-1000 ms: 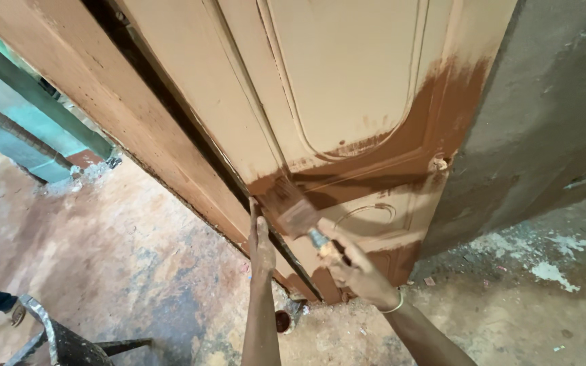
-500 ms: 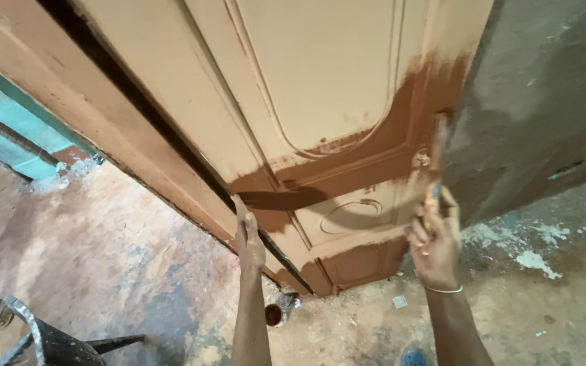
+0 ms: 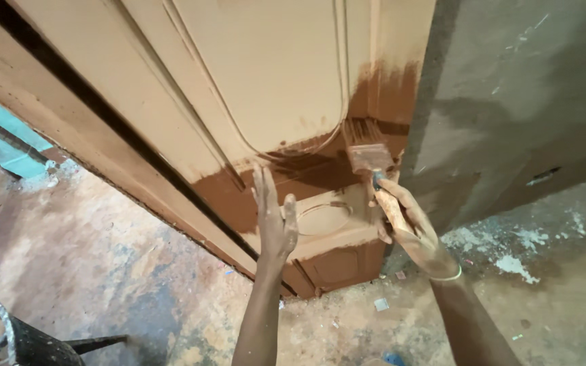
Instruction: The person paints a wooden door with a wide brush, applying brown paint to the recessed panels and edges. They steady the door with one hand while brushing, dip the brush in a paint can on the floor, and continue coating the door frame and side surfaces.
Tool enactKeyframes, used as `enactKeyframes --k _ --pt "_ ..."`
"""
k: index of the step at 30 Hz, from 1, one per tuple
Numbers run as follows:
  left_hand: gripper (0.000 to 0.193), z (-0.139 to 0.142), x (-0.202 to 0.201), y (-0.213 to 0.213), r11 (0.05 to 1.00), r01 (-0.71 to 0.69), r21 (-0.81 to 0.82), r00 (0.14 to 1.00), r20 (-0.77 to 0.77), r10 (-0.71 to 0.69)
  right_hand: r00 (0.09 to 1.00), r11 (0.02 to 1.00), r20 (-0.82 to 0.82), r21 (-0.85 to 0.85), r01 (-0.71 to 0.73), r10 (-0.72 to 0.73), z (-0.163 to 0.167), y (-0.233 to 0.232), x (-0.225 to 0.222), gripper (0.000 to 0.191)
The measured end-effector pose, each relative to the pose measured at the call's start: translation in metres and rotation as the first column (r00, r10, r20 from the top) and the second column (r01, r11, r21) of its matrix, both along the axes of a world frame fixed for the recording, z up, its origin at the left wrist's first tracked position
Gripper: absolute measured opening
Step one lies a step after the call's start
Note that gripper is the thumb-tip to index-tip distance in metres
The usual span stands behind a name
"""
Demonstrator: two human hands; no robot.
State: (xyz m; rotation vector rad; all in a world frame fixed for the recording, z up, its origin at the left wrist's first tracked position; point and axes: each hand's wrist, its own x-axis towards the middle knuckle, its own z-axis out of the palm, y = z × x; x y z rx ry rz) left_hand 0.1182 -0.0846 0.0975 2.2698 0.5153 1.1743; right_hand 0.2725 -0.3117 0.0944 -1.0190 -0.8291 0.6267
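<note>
Bare concrete floor [image 3: 103, 271], mottled and dusty, runs beneath a tall panelled door [image 3: 259, 74] that is pale tan above and freshly coated reddish brown lower down; a grey plastered wall [image 3: 523, 88] stands to its right. White flecks and debris lie on the floor near the wall's foot.

The right hand [image 3: 412, 230] is clenched around the handle of a paintbrush [image 3: 367, 159]. The brush's long axis runs nearly upright, tilted slightly left, handle at the bottom and bristles pointing up, their tips pressed on the door's right stile at the edge of the brown paint. Much of the handle is hidden inside the fist, so its full length cannot be told. A thin pale band circles that wrist.

The left hand [image 3: 274, 220] is open, fingers straight and pointing up, laid flat against the door near the brown band and grasping nothing; whether the palm fully touches is hard to make out.

At the lower left a dark metal frame [image 3: 28, 342] is cut off by the picture's edge
</note>
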Motion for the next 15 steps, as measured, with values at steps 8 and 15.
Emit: enactKeyframes --k 8,15 --pt "0.076 0.013 0.038 0.015 0.954 -0.117 0.276 0.985 -0.088 0.147 0.676 0.941 0.656 0.271 0.204 -0.336 0.004 0.015 0.062 0.056" --pt "0.081 0.018 0.040 0.029 0.872 -0.242 0.425 0.892 -0.255 0.372 0.559 0.857 0.780 -0.057 0.512 -0.282 0.031 0.028 0.081 0.023"
